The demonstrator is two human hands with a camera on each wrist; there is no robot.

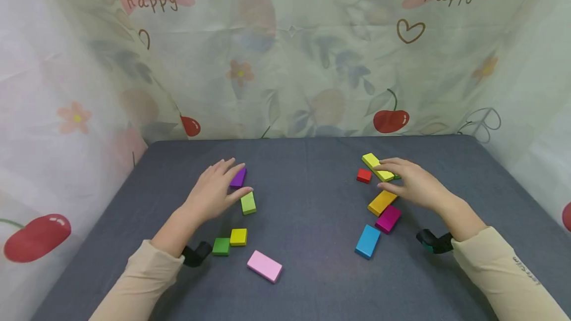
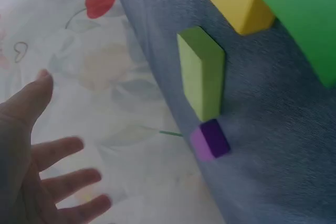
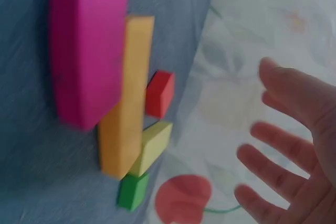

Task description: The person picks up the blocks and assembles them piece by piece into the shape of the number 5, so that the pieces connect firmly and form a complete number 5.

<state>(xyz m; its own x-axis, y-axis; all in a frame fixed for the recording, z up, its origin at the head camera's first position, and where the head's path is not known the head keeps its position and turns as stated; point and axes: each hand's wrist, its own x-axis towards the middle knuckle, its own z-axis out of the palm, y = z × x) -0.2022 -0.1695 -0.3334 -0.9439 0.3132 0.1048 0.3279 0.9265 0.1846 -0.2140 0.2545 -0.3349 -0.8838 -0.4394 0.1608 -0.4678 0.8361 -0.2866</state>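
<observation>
The right hand (image 1: 415, 185) is hiding most of a small green block (image 1: 397, 177) in the head view, while also covering parts of a long yellow block (image 1: 372, 161) and an orange block (image 1: 380, 204); the left hand (image 1: 213, 192) is partly covering a purple block (image 1: 238, 178). In the left wrist view, a square green block (image 1: 221, 246) and a square yellow block (image 1: 238, 237) are running off the frame, and a magenta block (image 1: 388, 219) is being cut off in the right one (its edges are blurring a little, too). The fingers of both hands are spreading loosely apart, released and gripping nothing; both wrist views are showing them apart from the blocks. Just beside the left fingers, the purple block and a lime block (image 1: 248, 204) are lying on the surface (image 1: 308, 212), with the 2 square blocks and a pink block (image 1: 265, 266) sitting nearer the person. Beneath and beside the right fingers, the long yellow, small green and orange blocks are lying near a red block (image 1: 364, 176), with the magenta block and a blue block (image 1: 368, 241) resting closer in.
</observation>
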